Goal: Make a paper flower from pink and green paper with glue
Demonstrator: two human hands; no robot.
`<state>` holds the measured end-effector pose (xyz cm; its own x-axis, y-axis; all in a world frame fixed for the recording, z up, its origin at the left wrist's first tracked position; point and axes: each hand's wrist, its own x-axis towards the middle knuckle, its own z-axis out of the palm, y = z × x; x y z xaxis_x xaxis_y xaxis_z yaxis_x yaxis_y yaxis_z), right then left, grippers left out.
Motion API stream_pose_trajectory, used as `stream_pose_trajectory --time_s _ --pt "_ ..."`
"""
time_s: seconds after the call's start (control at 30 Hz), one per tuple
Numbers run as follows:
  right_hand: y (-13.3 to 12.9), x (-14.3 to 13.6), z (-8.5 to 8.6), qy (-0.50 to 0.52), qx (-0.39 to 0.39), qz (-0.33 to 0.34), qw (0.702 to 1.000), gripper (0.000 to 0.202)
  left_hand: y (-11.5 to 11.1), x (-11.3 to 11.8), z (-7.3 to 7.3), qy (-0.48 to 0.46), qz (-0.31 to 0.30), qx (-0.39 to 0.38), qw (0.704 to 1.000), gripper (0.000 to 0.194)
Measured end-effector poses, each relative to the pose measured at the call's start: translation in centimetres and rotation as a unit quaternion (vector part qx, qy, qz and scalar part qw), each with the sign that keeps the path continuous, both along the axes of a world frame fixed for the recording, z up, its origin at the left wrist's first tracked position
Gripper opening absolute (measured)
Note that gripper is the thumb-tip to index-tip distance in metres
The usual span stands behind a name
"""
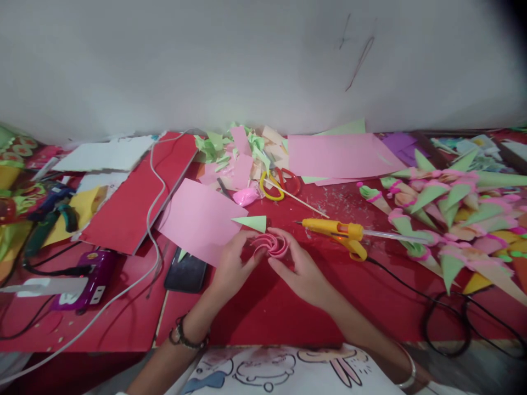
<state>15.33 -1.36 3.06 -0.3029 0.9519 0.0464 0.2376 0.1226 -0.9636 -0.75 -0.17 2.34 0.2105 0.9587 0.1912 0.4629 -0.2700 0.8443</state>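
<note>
Many bright things are lying on the red table (288,315), and I am looking at them from far off. At the left, a green tool (40,236) is resting near a purple power box (99,269) with white plugs sitting at it. Next, a red board (127,200) is lying at a slant, and a white cord (157,252) is running over it. A pink sheet (201,216) is lying just to the right, covering part of a black phone (187,277).

In the middle, my left hand (235,266) is holding one side of a pink paper curl (272,245) with its fingers and thumb. My right hand (302,271) is gripping the other side, so the curl is sitting right between my hands. I cannot tell if it is touching the table. A pointed green paper piece (253,223) is lying just past my fingers, its thin tip pointing left. Behind it, scissors with a yellow loop (282,193) are lying under a thin stick (302,202).

To the right, a yellow glue gun (329,225) is lying with a clear stick (387,235) poking out of its back. At the far right, a heap of pink, green and cream paper cones (457,200) is spreading out.
</note>
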Motion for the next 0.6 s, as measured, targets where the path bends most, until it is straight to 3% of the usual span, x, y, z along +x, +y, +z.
stream_pose_trajectory --time_s 0.17,0.33,0.4,0.6 --pt "-0.13 -0.07 -0.03 0.033 -0.017 0.001 0.999 0.043 -0.11 -0.05 0.06 -0.019 0.017 0.036 0.999 0.024" --pt "-0.13 -0.07 -0.14 0.036 -0.017 -0.012 0.999 0.042 -0.48 0.06 0.51 0.031 0.05 0.149 0.987 0.005" --pt "-0.09 -0.07 -0.25 0.056 -0.026 -0.004 0.998 0.04 -0.65 0.11 0.59 0.044 0.072 0.175 0.981 0.007" --pt "-0.25 -0.24 -0.8 0.083 -0.055 -0.017 0.995 0.036 -0.65 0.26 0.42 0.031 0.068 0.161 0.984 0.01"
